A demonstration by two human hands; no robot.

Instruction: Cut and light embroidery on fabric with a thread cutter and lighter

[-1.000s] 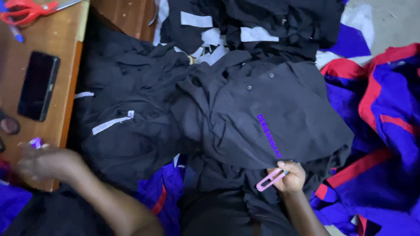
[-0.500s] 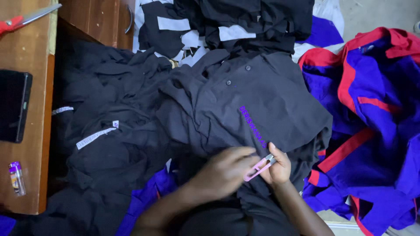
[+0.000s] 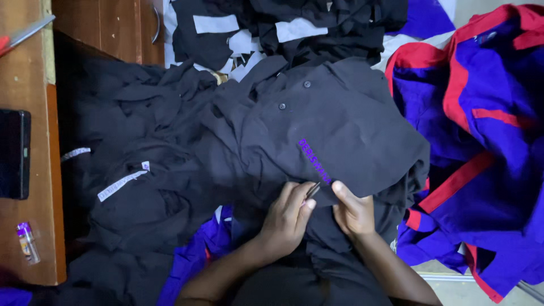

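A black buttoned shirt [image 3: 340, 124] with purple embroidered lettering [image 3: 313, 160] lies on top of a heap of black garments. Both my hands meet at its near edge, just below the lettering. My left hand [image 3: 286, 218] pinches a small slim tool [image 3: 311, 192] at its fingertips, with the tip against the fabric. My right hand [image 3: 352, 212] grips the shirt's edge, thumb pressed on top of the cloth. Most of the tool is hidden by my fingers.
A wooden table [image 3: 34, 102] at the left carries a dark phone [image 3: 14, 153], a small purple-capped tube [image 3: 25, 242] and red-handled scissors [image 3: 25, 34]. Black pieces with white labels [image 3: 272, 28] are piled at the top. Blue and red garments [image 3: 487, 141] lie at the right.
My left hand has come off the table at the left and joined my right hand at the shirt's edge. The pink tool is now mostly covered by my fingers.
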